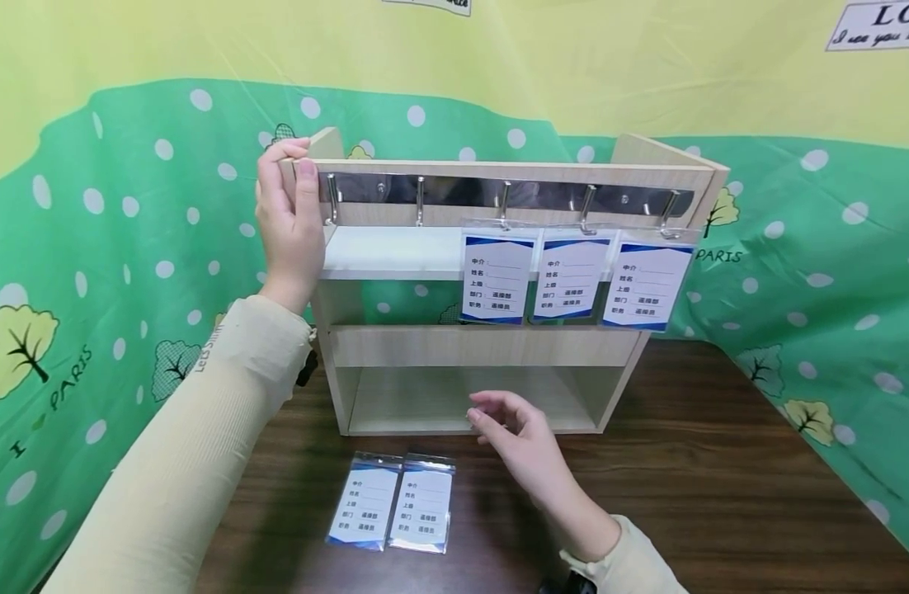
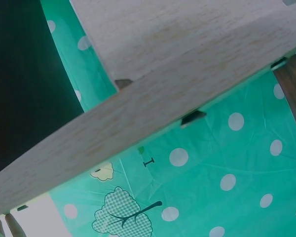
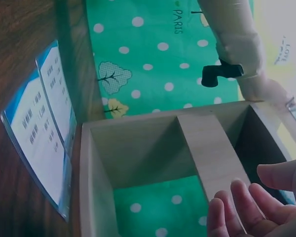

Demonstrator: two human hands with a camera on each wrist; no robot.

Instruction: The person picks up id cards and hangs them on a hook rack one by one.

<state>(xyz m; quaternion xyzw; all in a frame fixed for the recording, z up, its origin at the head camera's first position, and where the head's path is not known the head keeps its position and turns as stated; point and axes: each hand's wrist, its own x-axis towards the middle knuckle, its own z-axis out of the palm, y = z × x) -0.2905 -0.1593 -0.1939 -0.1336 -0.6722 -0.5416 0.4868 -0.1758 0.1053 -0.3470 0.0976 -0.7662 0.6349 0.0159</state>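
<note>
My left hand [image 1: 286, 219] grips the top left corner of a pale wooden shelf rack [image 1: 484, 345], thumb on the front board. In front of the lower compartment, my right hand [image 1: 524, 450] hovers above the table with fingers loosely bent and nothing in them; the right wrist view shows these fingers [image 3: 237, 202] too. Three clear-sleeved name badges hang from the right-hand hooks: a left one [image 1: 497, 280], a middle one [image 1: 569, 278] and a right one [image 1: 646, 285]. Two more badges, one [image 1: 365, 505] beside the other [image 1: 422, 507], lie face up on the table.
A metal strip [image 1: 462, 194] with several hooks runs along the rack's top board; the two left hooks [image 1: 421, 202] hold no badge. The rack stands on a dark wooden table [image 1: 685, 495]. Behind it hangs a green and yellow patterned cloth [image 1: 180, 165].
</note>
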